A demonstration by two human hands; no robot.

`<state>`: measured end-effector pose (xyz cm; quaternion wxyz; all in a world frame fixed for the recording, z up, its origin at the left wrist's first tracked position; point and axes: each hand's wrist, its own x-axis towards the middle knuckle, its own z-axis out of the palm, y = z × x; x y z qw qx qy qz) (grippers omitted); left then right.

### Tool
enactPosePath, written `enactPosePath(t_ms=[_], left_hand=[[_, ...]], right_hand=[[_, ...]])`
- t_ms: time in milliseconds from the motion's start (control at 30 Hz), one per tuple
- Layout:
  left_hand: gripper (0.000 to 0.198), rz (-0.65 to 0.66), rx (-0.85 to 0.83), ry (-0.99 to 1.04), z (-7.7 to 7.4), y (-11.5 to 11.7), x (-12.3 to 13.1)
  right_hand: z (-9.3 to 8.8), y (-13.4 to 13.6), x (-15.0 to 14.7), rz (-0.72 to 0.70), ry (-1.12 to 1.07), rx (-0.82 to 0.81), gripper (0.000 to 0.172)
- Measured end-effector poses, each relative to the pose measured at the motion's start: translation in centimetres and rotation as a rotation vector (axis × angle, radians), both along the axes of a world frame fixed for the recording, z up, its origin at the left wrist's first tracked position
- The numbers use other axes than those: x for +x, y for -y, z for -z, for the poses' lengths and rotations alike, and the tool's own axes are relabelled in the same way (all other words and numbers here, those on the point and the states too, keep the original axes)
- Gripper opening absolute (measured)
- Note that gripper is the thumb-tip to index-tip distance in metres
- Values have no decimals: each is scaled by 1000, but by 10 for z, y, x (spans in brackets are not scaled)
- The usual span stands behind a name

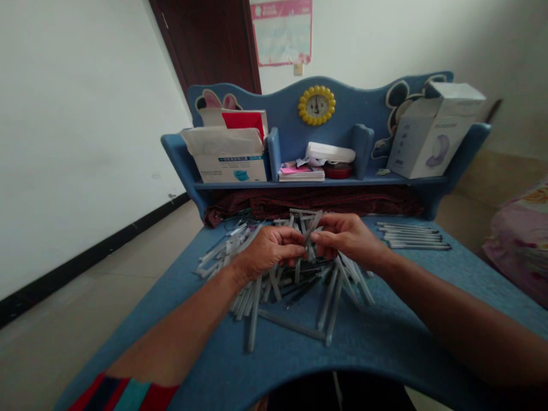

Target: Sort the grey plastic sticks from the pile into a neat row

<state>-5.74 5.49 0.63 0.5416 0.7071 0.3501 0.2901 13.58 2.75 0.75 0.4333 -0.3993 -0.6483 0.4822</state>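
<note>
Over a loose pile of translucent plastic pen barrels [252,317], both of my hands meet in the middle of the desk. My left hand [272,248] is closed, thumb and fingers pinching the lower end of a slim clear pen barrel [315,222]. From the other side, my right hand [349,237] is closed with its thumb and forefinger on the same barrel, which tilts upward. Its lower end is partly hidden by my fingertips. Several dark thin pieces [302,288] lie among the barrels below. To the right, several pens [413,238] with dark ends lie in a neat row.
A blue desk [291,357] has a raised shelf [372,181] at its back. On it stand a mask box [233,165], a white box [432,134], small papers [302,174] and a yellow-rimmed clock [317,105]. A dark checked cloth [363,202] lies beneath the shelf.
</note>
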Motion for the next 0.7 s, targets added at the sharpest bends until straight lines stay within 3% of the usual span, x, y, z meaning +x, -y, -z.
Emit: enactPosePath(t_ms=[67, 200, 300, 533, 700], left_hand=[[17, 15, 41, -21, -2, 3, 2], [21, -48, 206, -121, -3, 0, -1], [18, -140, 419, -301, -1, -9, -8], [14, -84, 683, -688, 8, -14, -9], [18, -131, 900, -964, 12, -9, 0]], right_hand=[[4, 1, -5, -40, -94, -45, 33], [8, -2, -7, 58, -185, -56, 30], [10, -7, -1, 138, -196, -53, 27], [20, -19, 12, 223, -224, -96, 28], [24, -23, 16, 232, -252, -98, 28]])
